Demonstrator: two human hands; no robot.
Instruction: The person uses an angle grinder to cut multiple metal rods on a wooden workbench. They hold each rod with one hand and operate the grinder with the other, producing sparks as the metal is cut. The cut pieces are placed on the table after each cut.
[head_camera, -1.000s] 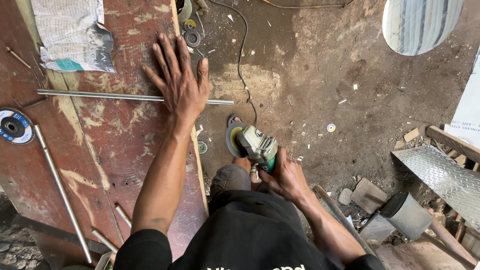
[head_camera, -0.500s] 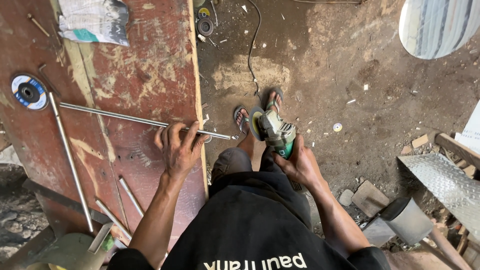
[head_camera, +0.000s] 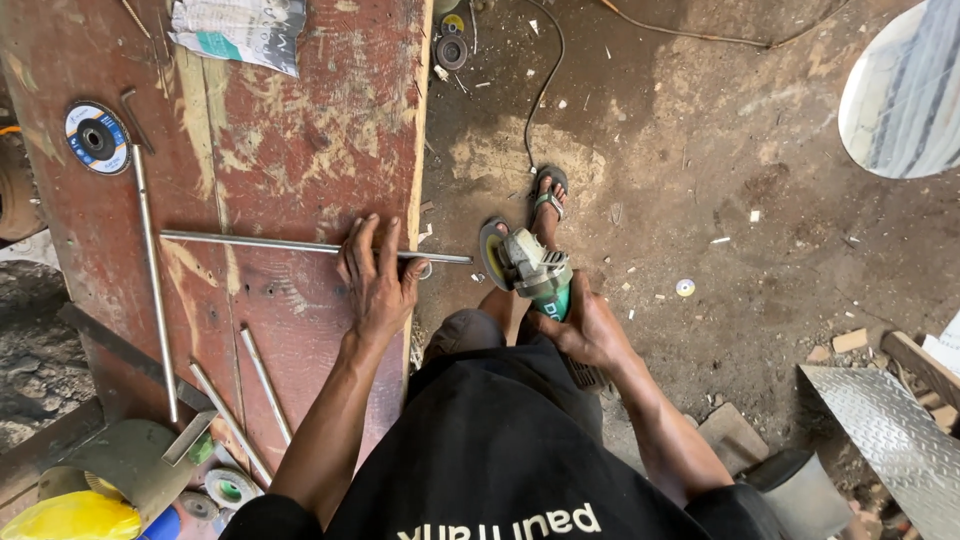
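Steel rod (head_camera: 260, 243) lay across the red tabletop (head_camera: 300, 150) at mid-frame, its tip overhanging the edge; my left hand (head_camera: 378, 280) pressed flat on it, fingers spread, my right hand (head_camera: 585, 330) gripping the angle grinder (head_camera: 528, 268). Pinning it firmly near the edge seemed wise

The thin metal rod (head_camera: 300, 246) lies flat and crosswise on the worn red desk (head_camera: 290, 140), its right end projecting past the desk edge. The left hand (head_camera: 378, 280) presses on it near that edge. The green-bodied angle grinder (head_camera: 530, 268), gripped in the right hand (head_camera: 585, 328), points its disc toward the rod's free end.
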